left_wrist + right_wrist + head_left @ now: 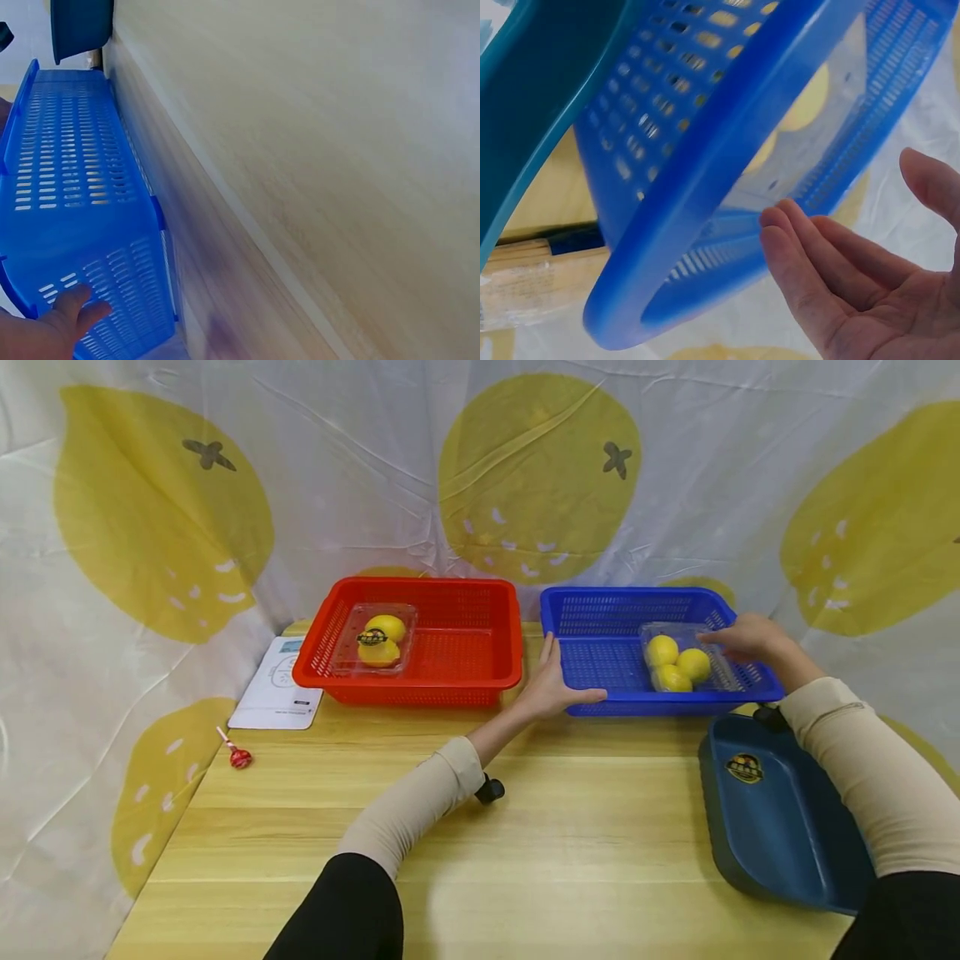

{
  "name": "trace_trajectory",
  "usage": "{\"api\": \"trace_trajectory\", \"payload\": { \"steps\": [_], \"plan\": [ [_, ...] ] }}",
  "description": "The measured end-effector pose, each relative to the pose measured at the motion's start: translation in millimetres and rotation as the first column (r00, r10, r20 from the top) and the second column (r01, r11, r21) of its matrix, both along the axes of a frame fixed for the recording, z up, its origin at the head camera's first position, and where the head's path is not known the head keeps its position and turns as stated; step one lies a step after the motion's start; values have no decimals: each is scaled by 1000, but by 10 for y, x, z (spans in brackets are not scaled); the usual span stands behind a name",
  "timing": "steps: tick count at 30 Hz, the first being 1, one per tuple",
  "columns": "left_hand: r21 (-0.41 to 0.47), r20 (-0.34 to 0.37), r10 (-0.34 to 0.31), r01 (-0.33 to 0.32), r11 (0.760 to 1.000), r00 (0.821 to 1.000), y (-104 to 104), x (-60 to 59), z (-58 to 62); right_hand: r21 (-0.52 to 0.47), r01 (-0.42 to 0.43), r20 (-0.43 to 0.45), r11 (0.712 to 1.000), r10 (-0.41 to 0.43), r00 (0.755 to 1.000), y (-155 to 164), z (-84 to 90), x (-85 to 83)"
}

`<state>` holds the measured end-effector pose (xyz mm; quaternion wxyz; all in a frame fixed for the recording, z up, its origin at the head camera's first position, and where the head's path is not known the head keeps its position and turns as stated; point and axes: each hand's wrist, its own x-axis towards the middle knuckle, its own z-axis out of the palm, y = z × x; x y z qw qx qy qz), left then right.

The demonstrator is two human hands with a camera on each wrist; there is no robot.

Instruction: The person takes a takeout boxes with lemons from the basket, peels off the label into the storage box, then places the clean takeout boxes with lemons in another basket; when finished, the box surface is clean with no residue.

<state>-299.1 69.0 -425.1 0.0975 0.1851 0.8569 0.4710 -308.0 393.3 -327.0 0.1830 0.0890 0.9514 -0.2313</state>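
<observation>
The left hand (553, 687) sits flat against the near-left corner of the blue basket (600, 610), fingers straight along the wall and thumb stretched under the front rim; it looks like a steadying brace more than a grab. The left wrist view backs that up: fingertips (75, 304) press on the slotted plastic, nothing pinched.

Over on the other side, the right hand (746, 637) reaches in over the basket's far-right end, right above a clear clamshell box (686, 658) holding 3 yellow lemons (677, 665). From the head view the fingers seem to touch the box's top edge. The right wrist view shows the palm open and fingers relaxed (832, 262) beside the basket wall, so no real grip there. The box lies in the right half of the blue basket, flat on the floor of it, which suits a hand coming from that side.

Just left, nearly touching, stands a red basket (465, 635) with a second clear box (375, 639) of lemons tucked in its left end. Both baskets stand at the back of the wooden tabletop (525, 827). A dark blue tray (780, 810) rests at the near right, a white card (277, 685) and a red lollipop (236, 753) lie at the left.
</observation>
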Motion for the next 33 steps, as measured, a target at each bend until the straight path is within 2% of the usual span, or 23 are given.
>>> {"api": "trace_trajectory", "payload": {
  "steps": [9,16,20,25,28,30,33],
  "plan": [
    [-18,-13,13,-13,1000,1000,-29,-19,35,22,-29,-103,999,31,994,-127,41,103],
    [-7,-26,28,-29,1000,999,-60,-36,117,27,-40,-143,999,44,989,-225,24,131],
    [-96,-87,23,-32,995,996,-50,-1,188,71,-69,-140,995,79,987,-350,68,145],
    [-257,-174,24,-69,964,984,-101,53,293,67,-104,-149,992,113,982,-575,140,130],
    [-278,-195,-13,-42,960,981,-219,78,374,26,-113,-160,993,116,980,-729,159,116],
    [-263,-216,-59,0,965,975,-347,99,428,-14,-119,-158,993,115,981,-835,159,110],
    [-235,-267,-125,61,970,956,-601,117,482,-43,-137,-153,990,129,980,-994,161,118]
  ]
}}
